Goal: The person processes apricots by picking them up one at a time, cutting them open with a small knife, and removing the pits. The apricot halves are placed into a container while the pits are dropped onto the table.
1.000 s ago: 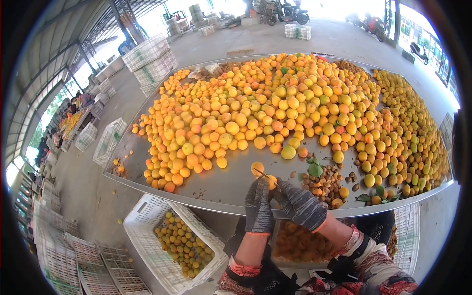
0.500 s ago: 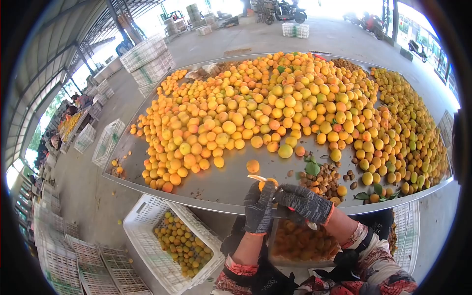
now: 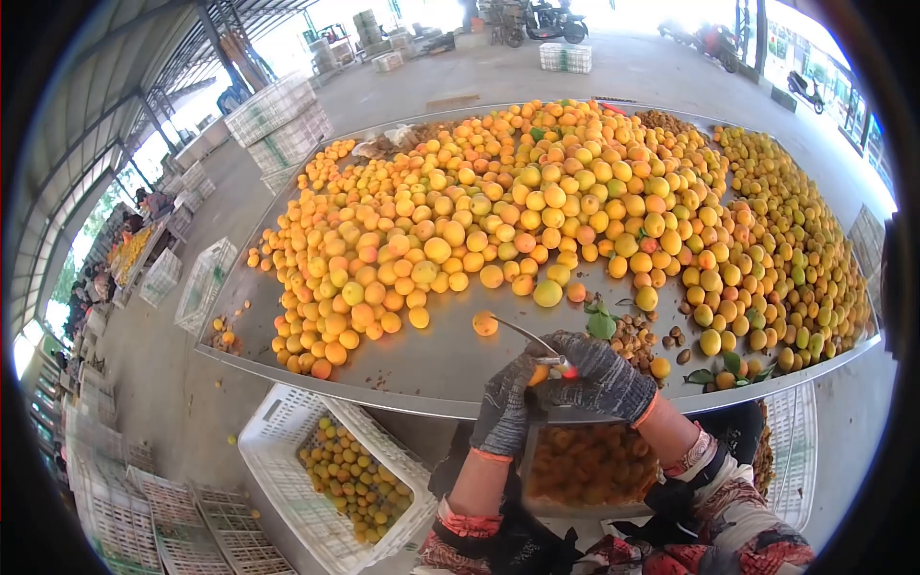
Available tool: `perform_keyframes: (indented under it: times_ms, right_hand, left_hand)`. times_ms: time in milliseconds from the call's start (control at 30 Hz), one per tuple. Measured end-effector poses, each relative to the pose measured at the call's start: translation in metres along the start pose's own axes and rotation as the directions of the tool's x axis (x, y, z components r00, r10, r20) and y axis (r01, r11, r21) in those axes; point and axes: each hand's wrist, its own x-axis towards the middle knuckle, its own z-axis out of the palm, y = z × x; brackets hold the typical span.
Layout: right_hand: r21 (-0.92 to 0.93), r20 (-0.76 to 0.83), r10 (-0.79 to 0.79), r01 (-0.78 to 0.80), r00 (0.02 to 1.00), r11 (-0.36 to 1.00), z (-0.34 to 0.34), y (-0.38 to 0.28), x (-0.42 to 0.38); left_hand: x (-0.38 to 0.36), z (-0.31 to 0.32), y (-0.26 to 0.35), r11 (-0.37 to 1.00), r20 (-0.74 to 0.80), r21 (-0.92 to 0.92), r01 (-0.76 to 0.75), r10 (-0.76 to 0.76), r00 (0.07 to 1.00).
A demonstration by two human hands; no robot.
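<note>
Both hands meet above the table's front edge, wearing grey knit gloves. My left hand is closed around an apricot, which shows orange between the gloves. My right hand grips a thin curved metal tool with a red part beside the fingers; its long tip points up and left, over the table. A single loose apricot lies just past that tip. To the right of my right hand is a small heap of brown pits with a green leaf.
A metal table bears a large mound of apricots, with greener ones at right. Below the front edge stand a white crate part-filled with apricots and a container of orange fruit pieces. Stacked crates stand at the back left.
The tool has turned: its tip now reaches farther up over the table, and its red part has come up between the hands. My right hand has rolled over and risen slightly.
</note>
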Motion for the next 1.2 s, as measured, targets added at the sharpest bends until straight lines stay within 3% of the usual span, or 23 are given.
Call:
perform_keyframes:
  times_ms: [33, 67, 100, 133, 200, 233, 267, 400, 467, 500, 533, 567, 600, 667, 733, 833, 867, 933, 967, 1033, 1100, 1167, 1200]
  right_hand:
    - [0.052, 0.019, 0.101, -0.101, 0.995, 0.993, 0.003, 0.007, -0.002]
    - [0.103, 0.043, 0.199, -0.203, 0.979, 0.974, 0.007, 0.01, -0.004]
    - [0.103, 0.043, 0.199, -0.203, 0.979, 0.974, 0.011, 0.007, -0.007]
    - [0.038, -0.059, 0.206, -0.204, 0.977, 0.978, 0.015, 0.001, -0.008]
    - [-0.028, -0.162, 0.204, -0.211, 0.965, 0.977, 0.023, 0.001, -0.013]
    - [0.214, -0.2, 0.227, -0.184, 0.953, 0.959, 0.028, 0.007, -0.015]
    - [0.442, -0.231, 0.261, -0.138, 0.937, 0.886, 0.031, 0.011, -0.018]
    - [0.403, -0.331, 0.123, 0.022, 0.936, 0.915, 0.037, 0.013, -0.026]
    - [0.825, -0.357, 0.442, 0.057, 0.823, 0.562, 0.042, 0.015, -0.034]
    - [0.824, -0.36, 0.445, 0.056, 0.82, 0.563, 0.039, 0.016, -0.038]
    - [0.884, -0.264, 0.461, 0.022, 0.847, 0.466, 0.034, 0.017, -0.043]
    - [0.931, -0.167, 0.464, -0.015, 0.87, 0.364, 0.03, 0.016, -0.046]
    - [0.931, -0.171, 0.465, -0.012, 0.869, 0.364, 0.029, 0.014, -0.047]
    - [0.8, -0.187, 0.435, -0.12, 0.881, 0.587, 0.024, 0.006, -0.048]
    - [0.794, -0.185, 0.43, -0.124, 0.884, 0.595, 0.015, -0.001, -0.048]
    - [0.773, -0.198, 0.438, -0.135, 0.877, 0.62, 0.001, -0.004, -0.051]
    - [0.761, -0.208, 0.455, -0.148, 0.866, 0.631, -0.003, -0.004, -0.053]
    - [0.791, -0.145, 0.484, -0.192, 0.863, 0.581, -0.013, -0.007, -0.06]
    - [0.714, -0.11, 0.505, -0.286, 0.856, 0.64, -0.016, -0.007, -0.063]
    - [0.624, -0.075, 0.531, -0.376, 0.844, 0.685, -0.016, -0.004, -0.065]
    - [0.484, -0.157, 0.301, -0.192, 0.941, 0.854, -0.01, 0.005, -0.065]
    - [0.584, -0.182, 0.332, -0.17, 0.926, 0.794, -0.004, -0.002, -0.058]
    - [0.674, -0.198, 0.37, -0.148, 0.908, 0.723, -0.003, -0.005, -0.059]
  left_hand:
    - [0.002, 0.0, -0.007, 1.0, -0.002, -0.003, 0.002, -0.002, 1.0]
    - [0.005, 0.001, -0.014, 0.995, -0.007, 0.032, -0.095, 0.095, 0.995]
    - [0.007, 0.001, -0.019, 0.979, -0.006, 0.068, -0.193, 0.193, 0.981]
    - [0.007, 0.001, -0.022, 0.979, -0.005, 0.067, -0.192, 0.193, 0.981]
    - [0.002, 0.004, -0.016, 0.987, -0.027, -0.061, -0.146, 0.144, 0.989]
    - [0.002, 0.004, -0.018, 0.988, -0.026, -0.062, -0.145, 0.143, 0.989]
    - [0.002, 0.005, -0.022, 0.977, -0.021, -0.199, -0.078, 0.075, 0.997]
    - [-0.003, 0.013, -0.015, 0.823, 0.076, -0.56, 0.092, -0.059, 0.995]
    - [-0.003, 0.009, -0.01, 0.802, 0.115, -0.586, 0.117, -0.061, 0.992]
    - [-0.003, 0.007, -0.009, 0.779, 0.15, -0.61, 0.143, -0.064, 0.987]
    - [-0.002, 0.007, -0.009, 0.779, 0.155, -0.609, 0.147, -0.065, 0.986]
    - [-0.001, 0.007, -0.009, 0.801, 0.108, -0.591, 0.1, -0.045, 0.993]
    - [0.0, 0.006, -0.008, 0.82, 0.061, -0.57, 0.054, -0.024, 0.998]
    - [-0.005, 0.006, 0.003, 0.83, 0.112, -0.554, 0.063, -0.001, 0.994]
    - [-0.012, 0.002, 0.003, 0.84, 0.164, -0.538, 0.076, 0.015, 0.986]
    - [-0.02, -0.006, 0.007, 0.992, 0.337, -0.035, 0.125, -0.106, 0.935]
    - [-0.021, -0.005, 0.006, 0.991, 0.343, -0.036, 0.126, -0.107, 0.933]
    - [-0.023, -0.004, 0.003, 0.97, 0.65, 0.181, 0.162, -0.242, 0.72]
    - [-0.023, 0.001, -0.006, 0.99, 0.687, 0.138, -0.042, -0.065, 0.724]
    - [-0.02, 0.001, -0.013, 0.983, 0.656, 0.169, -0.076, -0.055, 0.753]
    - [-0.02, 0.002, -0.013, 0.973, 0.622, 0.207, -0.106, -0.047, 0.781]
    - [-0.016, 0.008, -0.011, 0.978, 0.348, 0.199, -0.061, -0.012, 0.937]
    - [-0.016, 0.013, -0.012, 0.98, 0.349, 0.196, -0.034, -0.037, 0.936]
